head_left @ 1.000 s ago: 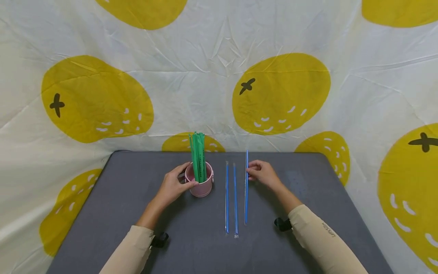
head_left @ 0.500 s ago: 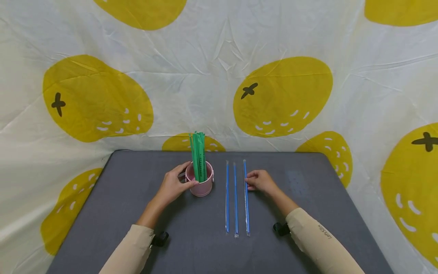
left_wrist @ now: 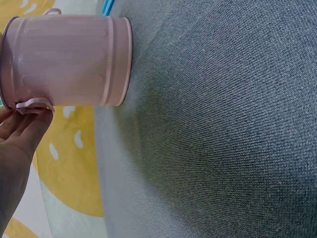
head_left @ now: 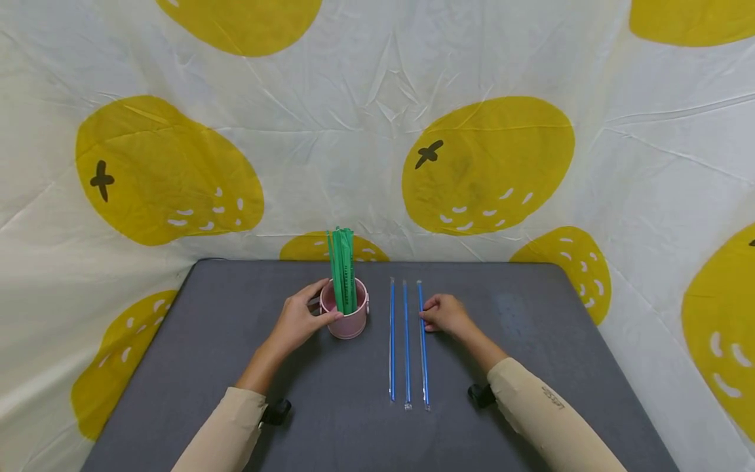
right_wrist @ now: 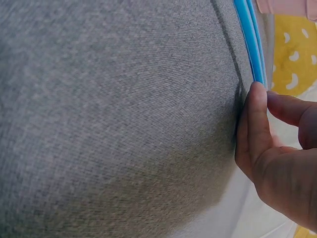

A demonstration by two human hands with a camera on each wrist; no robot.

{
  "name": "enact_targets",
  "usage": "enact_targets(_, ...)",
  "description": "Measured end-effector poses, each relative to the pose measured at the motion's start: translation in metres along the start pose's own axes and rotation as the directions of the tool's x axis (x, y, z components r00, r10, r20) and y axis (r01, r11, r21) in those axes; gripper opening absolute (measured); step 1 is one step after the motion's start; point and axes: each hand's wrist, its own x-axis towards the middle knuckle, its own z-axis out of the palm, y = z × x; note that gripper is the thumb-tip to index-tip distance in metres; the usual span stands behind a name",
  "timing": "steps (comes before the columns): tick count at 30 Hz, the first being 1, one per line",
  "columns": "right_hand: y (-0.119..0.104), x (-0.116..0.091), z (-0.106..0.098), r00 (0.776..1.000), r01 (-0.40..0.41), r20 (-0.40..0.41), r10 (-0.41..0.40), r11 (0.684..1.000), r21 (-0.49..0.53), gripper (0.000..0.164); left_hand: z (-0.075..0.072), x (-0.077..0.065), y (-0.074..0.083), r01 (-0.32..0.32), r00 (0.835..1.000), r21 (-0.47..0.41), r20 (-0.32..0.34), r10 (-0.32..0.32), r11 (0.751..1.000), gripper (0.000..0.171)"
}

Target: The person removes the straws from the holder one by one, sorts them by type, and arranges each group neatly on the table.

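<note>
A small pink bucket (head_left: 348,324) stands on the table, holding a bundle of green paper-wrapped sticks (head_left: 343,272) upright. My left hand (head_left: 299,316) grips the bucket's left side, the thumb at its near rim; in the left wrist view the fingers meet the bucket's small side handle (left_wrist: 35,104). To the right lie three blue straws in clear wrappers, side by side and pointing away from me: a left straw (head_left: 392,347), a middle straw (head_left: 407,354) and a right straw (head_left: 424,367). My right hand (head_left: 446,314) pinches the right straw between thumb and fingers, close to the tabletop.
The dark grey table (head_left: 236,328) ends at a back edge just beyond the straws. Behind it hangs a white cloth (head_left: 330,157) printed with yellow fruit. A black wrist camera (head_left: 276,412) sits under the left sleeve, another wrist camera (head_left: 482,395) under the right.
My right hand has come down and nearer with the right straw, which was raised and now lies beside the other two, shifted slightly left. My left hand and the bucket stay put.
</note>
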Motion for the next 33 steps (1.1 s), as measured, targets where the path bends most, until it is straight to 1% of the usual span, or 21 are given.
enact_targets(4,-0.001,0.0,0.003,1.0,-0.009,-0.019,0.008,0.999,-0.052,0.015,0.001,-0.001,0.0,-0.002,1.0,0.0,-0.003,0.002,1.0,0.082)
enact_targets(6,-0.001,0.001,0.004,1.0,-0.006,-0.016,0.005,0.995,-0.096,0.013,0.001,-0.001,0.0,-0.002,1.0,0.0,-0.004,0.002,1.0,0.082)
enact_targets(11,-0.004,0.001,0.007,1.0,-0.003,-0.023,-0.002,0.979,-0.202,0.012,0.001,-0.001,-0.001,-0.003,1.0,0.001,-0.001,0.003,1.0,0.083)
enact_targets(14,-0.006,0.001,0.007,0.999,-0.001,-0.033,-0.007,0.971,-0.237,0.013,0.001,-0.001,-0.001,-0.003,1.0,-0.005,0.003,0.003,1.0,0.083)
enact_targets(19,-0.008,-0.001,0.007,0.999,0.015,-0.033,-0.024,0.969,-0.247,0.014,0.001,-0.001,-0.002,-0.001,1.0,-0.011,0.006,0.001,1.0,0.083)
enact_targets(27,-0.007,-0.003,0.002,0.999,0.034,-0.027,-0.041,0.974,-0.222,0.014,0.0,0.0,-0.001,0.003,1.0,-0.002,0.008,-0.003,1.0,0.083)
enact_targets(29,-0.008,-0.004,-0.001,0.997,0.061,-0.022,-0.067,0.971,-0.23,0.014,0.0,0.0,0.0,0.006,1.0,-0.007,0.008,-0.006,1.0,0.083)
enact_targets(33,-0.014,-0.003,-0.004,0.987,0.148,-0.018,-0.158,0.955,-0.257,0.017,0.0,0.0,0.0,0.004,1.0,-0.015,0.009,-0.004,1.0,0.083)
